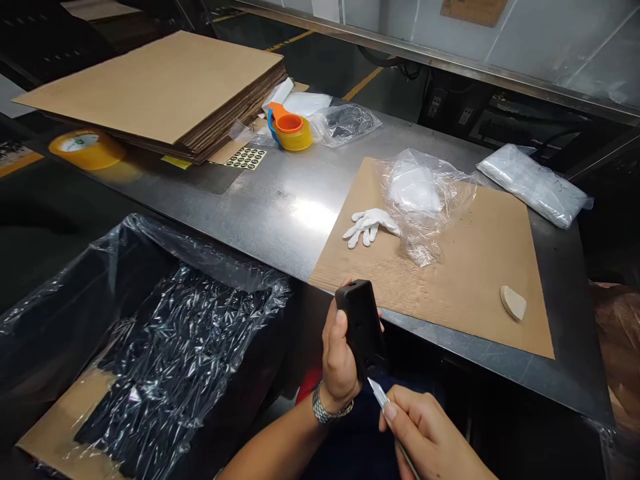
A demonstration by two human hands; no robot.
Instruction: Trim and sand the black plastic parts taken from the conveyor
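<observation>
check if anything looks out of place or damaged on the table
Only mildly odd: one white glove lies loose on the cardboard sheet, beside the crumpled clear bag, while the left hand and right hand are both bare. No clear damage stands out.

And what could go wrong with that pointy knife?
The knife in the right hand has its tip close to the left hand, so a slip could cut that bare skin; the white glove lies unworn. The tip might also scratch the black part held there.
</observation>
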